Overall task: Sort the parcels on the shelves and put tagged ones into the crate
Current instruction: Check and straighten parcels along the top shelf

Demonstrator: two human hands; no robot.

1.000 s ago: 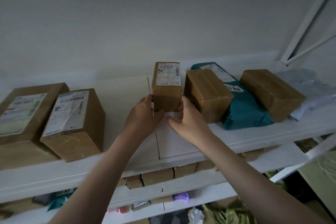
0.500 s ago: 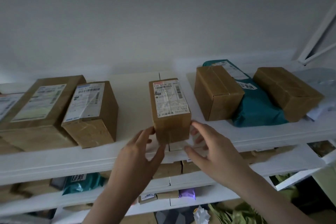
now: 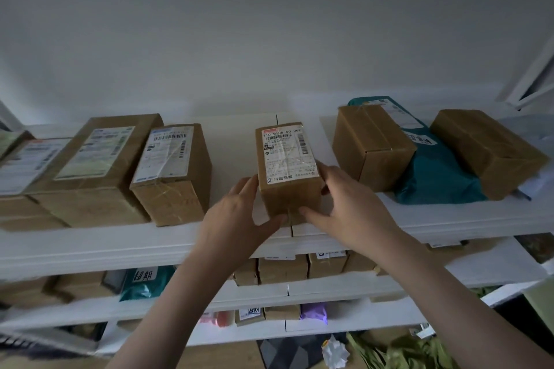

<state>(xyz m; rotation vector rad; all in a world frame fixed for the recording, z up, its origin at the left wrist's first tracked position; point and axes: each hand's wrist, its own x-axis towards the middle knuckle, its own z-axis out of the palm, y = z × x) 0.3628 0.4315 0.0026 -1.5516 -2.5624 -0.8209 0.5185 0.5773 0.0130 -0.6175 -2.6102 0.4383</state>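
Small brown labelled parcel (image 3: pixel 288 169), upright at top shelf (image 3: pixel 449 219) front edge

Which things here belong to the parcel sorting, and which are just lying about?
Job:
- small brown cardboard box with white label, held by left hand and right hand
- white top shelf

Lying about:
- crumpled white paper
- green leaves

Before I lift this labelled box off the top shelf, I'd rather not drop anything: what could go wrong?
1. The small labelled box already sits at the top shelf's front edge, and the left hand and right hand grip only its near end, so it may tip forward.
2. The right hand is close to the taped box and could nudge it.
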